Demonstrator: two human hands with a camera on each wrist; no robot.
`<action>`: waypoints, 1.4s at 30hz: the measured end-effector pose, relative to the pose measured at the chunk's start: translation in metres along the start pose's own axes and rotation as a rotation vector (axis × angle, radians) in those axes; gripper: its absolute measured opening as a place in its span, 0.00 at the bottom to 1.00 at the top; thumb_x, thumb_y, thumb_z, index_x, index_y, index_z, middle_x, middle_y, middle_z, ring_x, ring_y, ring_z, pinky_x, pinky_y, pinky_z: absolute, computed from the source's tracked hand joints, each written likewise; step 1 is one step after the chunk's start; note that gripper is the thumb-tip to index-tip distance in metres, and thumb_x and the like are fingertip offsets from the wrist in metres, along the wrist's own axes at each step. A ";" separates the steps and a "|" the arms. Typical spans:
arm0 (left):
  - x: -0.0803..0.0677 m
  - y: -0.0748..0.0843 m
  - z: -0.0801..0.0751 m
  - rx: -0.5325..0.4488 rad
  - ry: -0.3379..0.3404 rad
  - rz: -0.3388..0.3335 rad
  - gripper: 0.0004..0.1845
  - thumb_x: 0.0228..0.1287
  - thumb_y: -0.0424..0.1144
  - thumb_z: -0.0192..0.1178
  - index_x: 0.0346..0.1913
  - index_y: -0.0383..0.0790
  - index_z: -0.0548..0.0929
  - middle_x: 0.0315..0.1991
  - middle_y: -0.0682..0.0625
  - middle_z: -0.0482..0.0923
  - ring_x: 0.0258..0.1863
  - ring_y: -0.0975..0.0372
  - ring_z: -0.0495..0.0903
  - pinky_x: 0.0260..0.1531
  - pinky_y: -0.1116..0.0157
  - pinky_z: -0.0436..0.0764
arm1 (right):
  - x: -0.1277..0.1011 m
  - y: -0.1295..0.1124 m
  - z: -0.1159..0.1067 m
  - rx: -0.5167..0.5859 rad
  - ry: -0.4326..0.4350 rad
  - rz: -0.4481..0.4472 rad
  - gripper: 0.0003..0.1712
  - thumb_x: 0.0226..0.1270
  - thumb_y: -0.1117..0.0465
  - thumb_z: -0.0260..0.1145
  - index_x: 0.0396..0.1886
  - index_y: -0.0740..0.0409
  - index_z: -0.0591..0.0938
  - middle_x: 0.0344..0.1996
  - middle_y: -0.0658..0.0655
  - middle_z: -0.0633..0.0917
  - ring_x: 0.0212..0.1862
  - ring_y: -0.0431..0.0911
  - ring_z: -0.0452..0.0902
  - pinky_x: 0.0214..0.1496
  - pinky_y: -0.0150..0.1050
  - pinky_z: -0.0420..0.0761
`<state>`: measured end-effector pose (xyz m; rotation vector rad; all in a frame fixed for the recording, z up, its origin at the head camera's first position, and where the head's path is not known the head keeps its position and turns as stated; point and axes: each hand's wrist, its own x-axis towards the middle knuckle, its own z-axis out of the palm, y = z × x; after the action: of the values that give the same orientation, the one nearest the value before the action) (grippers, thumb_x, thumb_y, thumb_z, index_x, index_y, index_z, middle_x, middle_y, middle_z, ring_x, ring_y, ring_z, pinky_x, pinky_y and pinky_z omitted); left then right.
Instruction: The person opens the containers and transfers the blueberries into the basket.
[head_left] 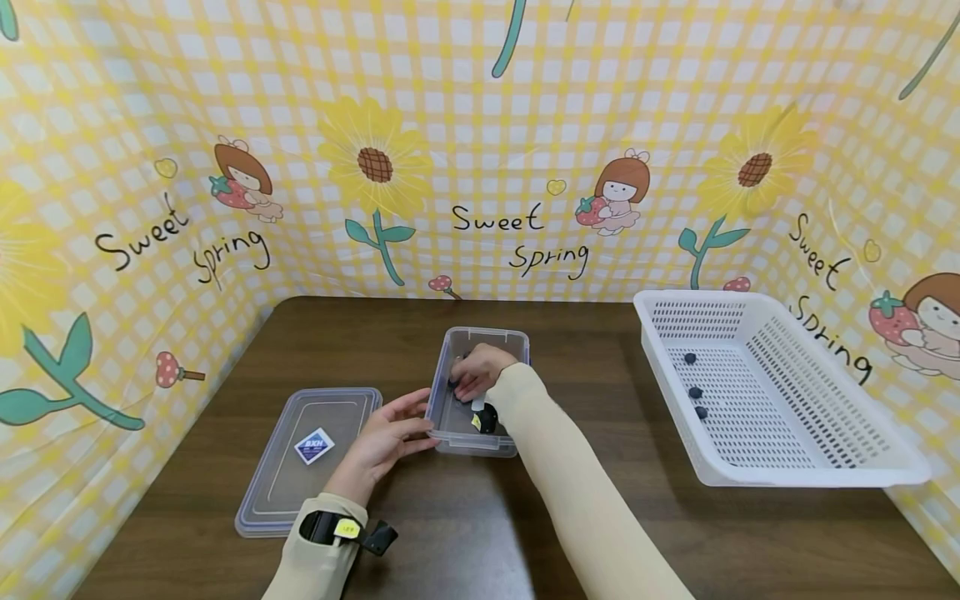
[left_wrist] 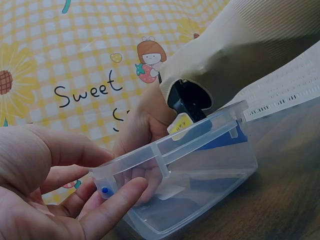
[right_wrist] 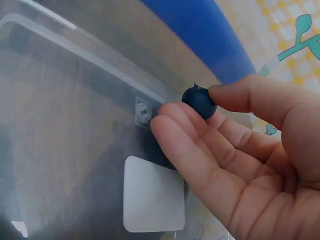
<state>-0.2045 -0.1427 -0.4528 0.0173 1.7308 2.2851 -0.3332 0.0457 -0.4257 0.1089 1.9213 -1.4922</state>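
A clear plastic box (head_left: 487,447) with a bluish rim stands on the table's middle. My left hand (head_left: 390,437) holds its near left corner; in the left wrist view the thumb lies at the rim and a finger (left_wrist: 117,200) against the wall. Reaching down inside the box, my right hand (head_left: 483,371) pinches a dark blueberry (right_wrist: 199,102) between thumb and fingers. A white square (right_wrist: 154,195) shows beside those fingers in the right wrist view. Whether other berries lie under the right hand is hidden.
A white perforated basket (head_left: 810,477) at the right holds three blueberries (head_left: 696,392) near its left side. The box's clear lid (head_left: 281,487) lies flat on the brown table (head_left: 585,350) at left, bearing a blue-and-white label. Patterned cloth (head_left: 480,150) hangs around the table.
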 end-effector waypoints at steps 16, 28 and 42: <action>-0.001 0.002 -0.001 -0.018 -0.017 0.015 0.32 0.63 0.17 0.53 0.71 0.24 0.62 0.46 0.44 0.73 0.33 0.59 0.83 0.39 0.59 0.87 | -0.017 -0.017 -0.035 0.030 0.016 -0.031 0.11 0.67 0.72 0.60 0.46 0.76 0.79 0.27 0.64 0.84 0.28 0.49 0.83 0.35 0.40 0.87; 0.000 0.001 0.001 -0.001 0.011 0.005 0.32 0.63 0.18 0.53 0.72 0.25 0.63 0.48 0.43 0.73 0.37 0.57 0.84 0.38 0.59 0.87 | -0.038 -0.035 -0.058 0.010 -0.006 -0.073 0.12 0.68 0.71 0.61 0.47 0.77 0.80 0.32 0.67 0.85 0.29 0.49 0.84 0.42 0.41 0.87; 0.001 0.000 0.001 -0.017 0.014 -0.007 0.32 0.64 0.18 0.54 0.72 0.26 0.63 0.47 0.45 0.73 0.37 0.58 0.83 0.39 0.58 0.87 | -0.072 -0.047 -0.119 0.035 -0.009 -0.106 0.18 0.74 0.69 0.56 0.58 0.75 0.72 0.38 0.66 0.83 0.38 0.52 0.84 0.46 0.41 0.86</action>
<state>-0.2051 -0.1411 -0.4529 -0.0084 1.7159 2.3006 -0.3554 0.1588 -0.3354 0.0163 1.9201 -1.5932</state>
